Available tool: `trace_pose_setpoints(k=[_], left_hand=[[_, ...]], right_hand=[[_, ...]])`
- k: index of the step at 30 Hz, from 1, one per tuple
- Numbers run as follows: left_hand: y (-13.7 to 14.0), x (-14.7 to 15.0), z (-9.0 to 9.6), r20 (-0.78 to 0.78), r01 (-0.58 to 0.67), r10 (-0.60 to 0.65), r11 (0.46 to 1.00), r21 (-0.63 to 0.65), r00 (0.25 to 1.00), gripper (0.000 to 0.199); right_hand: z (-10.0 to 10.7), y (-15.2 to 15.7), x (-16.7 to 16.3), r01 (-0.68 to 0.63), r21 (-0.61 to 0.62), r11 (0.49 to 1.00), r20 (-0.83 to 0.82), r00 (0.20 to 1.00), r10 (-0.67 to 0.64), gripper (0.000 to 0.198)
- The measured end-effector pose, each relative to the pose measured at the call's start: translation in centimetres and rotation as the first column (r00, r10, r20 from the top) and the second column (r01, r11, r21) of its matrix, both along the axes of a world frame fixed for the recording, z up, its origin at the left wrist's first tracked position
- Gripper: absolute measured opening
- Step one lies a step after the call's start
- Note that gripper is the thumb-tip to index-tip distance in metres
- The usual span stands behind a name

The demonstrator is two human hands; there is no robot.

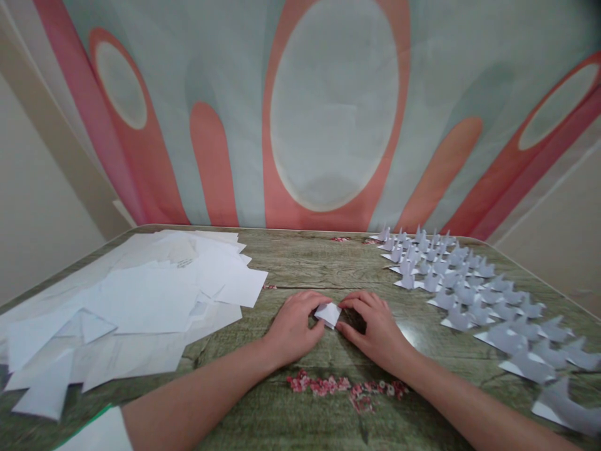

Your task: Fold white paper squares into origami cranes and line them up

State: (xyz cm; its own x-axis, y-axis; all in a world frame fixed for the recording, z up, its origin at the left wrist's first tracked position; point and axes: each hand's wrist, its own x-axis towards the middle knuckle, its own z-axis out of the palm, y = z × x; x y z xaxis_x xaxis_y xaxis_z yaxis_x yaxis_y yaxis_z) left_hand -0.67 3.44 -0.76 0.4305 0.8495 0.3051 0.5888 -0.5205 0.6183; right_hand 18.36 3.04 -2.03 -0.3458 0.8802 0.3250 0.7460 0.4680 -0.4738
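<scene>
A small folded piece of white paper is between my two hands, just above or on the wood-patterned table. My left hand pinches its left side, thumb below and fingers above. At its right edge, my right hand grips with thumb and index finger. The paper looks like a compact diamond with a fold line across it; its underside is hidden. Both forearms rest along the near part of the table.
Loose white sheets lie in an overlapping pile on the left, with some folded pieces among them. Rows of white folded paper birds stand along the right. Pink flower prints mark the tabletop. A patterned curtain hangs behind.
</scene>
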Motion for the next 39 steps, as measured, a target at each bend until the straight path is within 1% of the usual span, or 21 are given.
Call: trace_pose_setpoints(k=[3,8,16,20,23,26,31,39], left_hand=[[-0.2,0.1,0.2,-0.008,0.020,-0.019,1.000,0.013,1.000,0.035],[-0.5,0.4,0.6,-0.076,0.015,-0.013,1.000,0.027,0.997,0.030],[0.2,0.7,0.7,-0.122,0.034,-0.031,0.999,0.018,0.992,0.023],[0.4,0.7,0.4,-0.086,0.015,-0.014,1.000,0.008,0.996,0.028],[0.5,0.6,0.2,-0.047,0.008,-0.008,1.000,-0.001,0.999,0.027],[0.5,0.5,0.2,-0.022,0.014,-0.015,1.000,-0.018,1.000,0.028],[0.6,0.4,0.1,-0.016,0.012,-0.012,0.999,-0.037,1.000,0.028],[0.8,0.5,-0.1,0.006,-0.015,0.015,0.999,-0.033,1.000,0.021]], right_hand=[[-0.1,0.0,-0.1,0.007,-0.014,1.000,-0.023,1.000,-0.008,0.020],[0.0,0.0,-0.3,0.008,-0.034,0.999,-0.052,0.999,-0.010,0.019],[0.1,-0.1,-0.5,0.014,-0.056,0.998,-0.081,0.997,-0.018,0.017],[-0.1,0.1,-0.4,0.066,-0.040,0.997,-0.077,0.995,-0.069,0.019],[-0.2,0.2,-0.3,0.094,-0.028,0.995,-0.065,0.993,-0.095,0.015],[-0.2,0.1,-0.1,0.080,-0.042,0.996,-0.065,0.994,-0.082,0.011],[-0.2,0.1,0.0,0.051,-0.046,0.998,-0.087,0.995,-0.055,0.012],[-0.2,0.2,-0.1,0.016,-0.045,0.999,-0.159,0.987,-0.023,0.012]])
